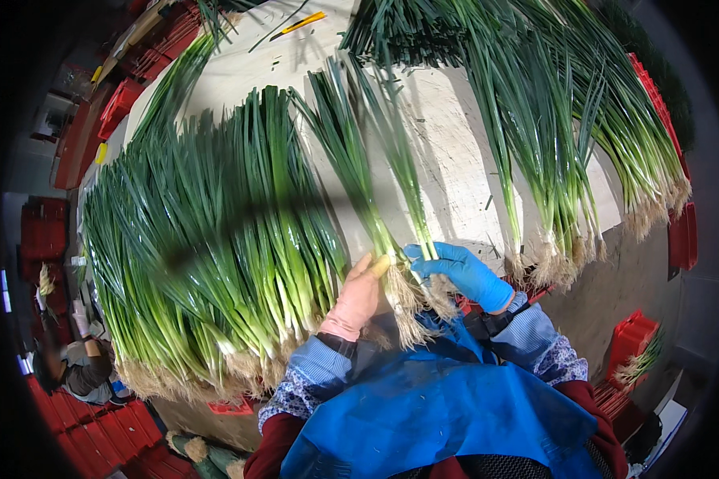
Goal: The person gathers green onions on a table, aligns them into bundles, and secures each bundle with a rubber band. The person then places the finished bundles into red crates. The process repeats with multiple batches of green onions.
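Observation:
My left hand (357, 297), in a pinkish glove, grips a small bunch of leafy green onions (359, 197) by the white stems just above the roots. My right hand (464, 272), in a blue glove, holds a few more stalks (416, 209) close beside it, their roots hanging over the table's near edge. Both bunches point their green tops away from me. A wide row of green onions (215, 239) lies to the left with the roots towards me. Further bunches (551, 179) lie on the right, roots also at the near edge.
The pale board tabletop (449, 149) bears scratches and leaf scraps. A yellow utility knife (299, 25) lies at the far side, near cut green tops (413, 36). Red crates (632, 335) stand at right and lower left (108, 437). Another person (87, 371) is at far left.

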{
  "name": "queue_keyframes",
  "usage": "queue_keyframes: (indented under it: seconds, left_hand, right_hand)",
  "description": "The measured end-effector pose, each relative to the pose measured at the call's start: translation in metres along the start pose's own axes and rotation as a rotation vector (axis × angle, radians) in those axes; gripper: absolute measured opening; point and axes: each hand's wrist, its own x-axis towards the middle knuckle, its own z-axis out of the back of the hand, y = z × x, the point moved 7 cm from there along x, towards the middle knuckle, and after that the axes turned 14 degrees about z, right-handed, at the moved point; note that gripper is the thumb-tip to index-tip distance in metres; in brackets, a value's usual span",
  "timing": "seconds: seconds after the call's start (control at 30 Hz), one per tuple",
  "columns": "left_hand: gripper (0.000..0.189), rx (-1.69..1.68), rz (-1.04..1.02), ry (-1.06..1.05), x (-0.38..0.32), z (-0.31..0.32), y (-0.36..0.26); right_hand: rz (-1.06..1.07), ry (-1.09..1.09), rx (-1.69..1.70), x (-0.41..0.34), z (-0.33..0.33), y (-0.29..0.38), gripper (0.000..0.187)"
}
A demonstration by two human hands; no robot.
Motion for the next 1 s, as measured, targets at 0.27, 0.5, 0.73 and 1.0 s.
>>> queue_keyframes:
  seconds: [0.27, 0.5, 0.73, 1.0]
  left_hand:
    - [0.046, 0.042, 0.071, 0.125, 0.012, 0.017, 0.021]
    - [0.037, 0.174, 0.013, 0.075, -0.013, 0.005, 0.005]
    - [0.068, 0.810, -0.333, -0.335, -0.053, 0.005, -0.045]
    - [0.064, 0.491, -0.191, -0.157, -0.059, -0.035, -0.039]
  right_hand:
    - [-0.011, -0.091, -0.543, 0.036, -0.010, -0.033, 0.035]
    - [-0.040, -0.001, -0.232, 0.061, -0.036, -0.042, 0.035]
    - [0.021, -0.009, 0.091, 0.026, -0.039, -0.009, 0.035]
    - [0.253, 0.050, -1.196, -0.003, -0.098, 0.006, 0.046]
